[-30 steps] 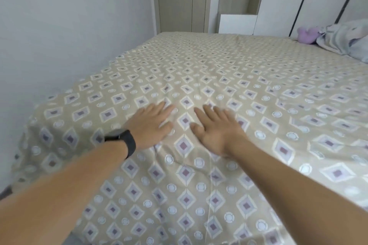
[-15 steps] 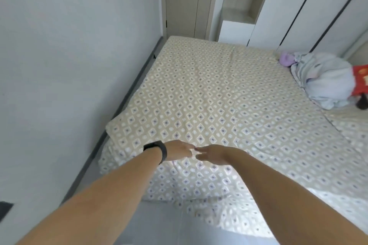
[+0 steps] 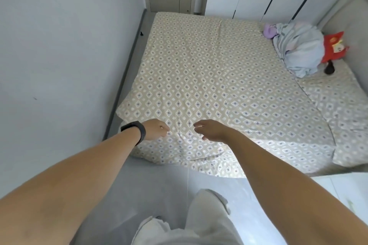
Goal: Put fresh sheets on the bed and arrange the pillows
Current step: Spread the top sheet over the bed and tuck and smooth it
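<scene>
My left hand [image 3: 157, 129] hangs over the near edge of the bed [image 3: 336, 162], its fingers curled in toward the palm; whether they pinch any cloth I cannot tell. A black band [image 3: 137, 129] sits on that wrist. My right hand [image 3: 211, 129] is just beside it, fingers loose and a little bent, holding nothing, hovering over the same stretch of cloth. Between the two hands the patterned sheet [image 3: 199, 77] puckers into a small ridge. The sheet (beige, with diamonds and little circles) lies spread across the bed, its near corner draping over the edge toward the grey floor [image 3: 163, 177]. Along the right side a second patterned layer [image 3: 338, 101] shows beneath the sheet's edge. In the far right corner of the bed lies a crumpled pale blue bundle [image 3: 298, 49], with something lilac [image 3: 269, 30] behind it and a red item [image 3: 334, 45] beside it against the wall. My pale trouser legs [image 3: 207, 215] stand on the floor below.
</scene>
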Demonstrator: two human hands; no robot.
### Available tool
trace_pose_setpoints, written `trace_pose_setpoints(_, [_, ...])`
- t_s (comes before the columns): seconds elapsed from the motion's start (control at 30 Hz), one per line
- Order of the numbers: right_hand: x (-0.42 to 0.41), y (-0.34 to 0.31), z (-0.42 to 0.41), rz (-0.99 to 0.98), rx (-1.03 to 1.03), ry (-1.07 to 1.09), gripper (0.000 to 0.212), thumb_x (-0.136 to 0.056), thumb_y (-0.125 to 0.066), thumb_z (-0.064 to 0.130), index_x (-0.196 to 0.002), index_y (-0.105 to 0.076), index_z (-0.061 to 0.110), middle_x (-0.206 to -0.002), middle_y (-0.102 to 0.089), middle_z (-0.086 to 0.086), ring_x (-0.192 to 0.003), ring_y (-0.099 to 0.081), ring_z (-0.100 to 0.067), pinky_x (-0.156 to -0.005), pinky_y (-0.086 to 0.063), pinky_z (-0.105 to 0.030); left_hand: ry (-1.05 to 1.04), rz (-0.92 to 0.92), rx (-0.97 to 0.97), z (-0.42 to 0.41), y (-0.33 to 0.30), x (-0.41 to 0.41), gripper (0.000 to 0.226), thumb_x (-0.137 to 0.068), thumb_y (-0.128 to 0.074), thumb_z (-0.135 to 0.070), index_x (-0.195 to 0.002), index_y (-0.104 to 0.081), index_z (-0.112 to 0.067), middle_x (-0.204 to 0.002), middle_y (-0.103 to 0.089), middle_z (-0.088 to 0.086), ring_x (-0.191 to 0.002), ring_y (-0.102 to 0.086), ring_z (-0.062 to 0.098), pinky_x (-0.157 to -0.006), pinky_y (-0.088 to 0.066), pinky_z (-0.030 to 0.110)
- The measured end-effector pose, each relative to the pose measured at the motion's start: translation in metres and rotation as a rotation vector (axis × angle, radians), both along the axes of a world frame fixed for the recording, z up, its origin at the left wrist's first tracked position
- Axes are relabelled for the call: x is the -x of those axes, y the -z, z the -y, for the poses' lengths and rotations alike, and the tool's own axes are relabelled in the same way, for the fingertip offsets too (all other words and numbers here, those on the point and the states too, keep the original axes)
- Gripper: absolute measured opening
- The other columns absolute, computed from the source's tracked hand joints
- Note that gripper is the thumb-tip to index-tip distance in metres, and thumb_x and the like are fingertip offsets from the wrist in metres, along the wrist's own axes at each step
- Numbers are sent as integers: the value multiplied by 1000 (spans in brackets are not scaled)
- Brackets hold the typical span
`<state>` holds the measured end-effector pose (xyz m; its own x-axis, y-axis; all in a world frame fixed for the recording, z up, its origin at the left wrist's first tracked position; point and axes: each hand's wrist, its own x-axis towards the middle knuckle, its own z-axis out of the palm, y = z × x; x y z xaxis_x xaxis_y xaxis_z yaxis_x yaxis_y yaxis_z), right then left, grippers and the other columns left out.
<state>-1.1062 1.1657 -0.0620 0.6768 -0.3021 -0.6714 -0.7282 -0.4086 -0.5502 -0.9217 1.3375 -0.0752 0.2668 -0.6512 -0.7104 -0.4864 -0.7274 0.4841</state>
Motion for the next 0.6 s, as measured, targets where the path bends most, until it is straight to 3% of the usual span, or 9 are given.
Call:
trace_pose_setpoints(0.07, [-11,7,3,-17,-32,-28,42,-103,-50,33,-143,-53,22,-143,-53,1,-106,-69,-24,-84,-48,-32,-119,-76,16,1,8,-2,34,-102,-47,-27,-133,-61,-23,-124,-66,-4,-105,-67,16,-96,-52,35])
trace_pose_setpoints(0.17, [-38,21,16,-12,-62,-17,40,-103,-51,31,-141,-55,23,-142,-53,2,-105,-68,-22,-77,-48,-27,-111,-98,11,7,28,-17,32,-101,-47,-29,-129,-63,-25,-113,-70,-8,-97,-70,14,-94,-55,35])
trace_pose_setpoints(0.27, [-77,43,35,-13,-21,-57,41,-103,-50,31,-141,-55,21,-147,-52,-2,-120,-61,-26,-101,-45,-36,-128,-96,-8,14,45,-47,31,-99,-48,-27,-126,-64,-29,-112,-70,-10,-96,-71,13,-88,-56,32])
trace_pose_setpoints(0.33, [-110,58,47,-15,6,-104,41,-103,-47,29,-143,-53,19,-151,-48,-3,-130,-54,-27,-110,-39,-39,-168,-58,-21,17,54,-74,29,-99,-47,-29,-122,-65,-30,-108,-71,-11,-96,-72,23,-88,-58,39])
trace_pose_setpoints(0.6, [-254,107,50,-72,-35,-175,40,-103,-41,26,-140,-55,20,-151,-49,-4,-135,-48,-27,-110,-40,-41,-351,22,-3,-1,87,-192,19,-98,-51,-27,-107,-67,-31,-92,-72,-9,-78,-69,14,-78,-55,32])
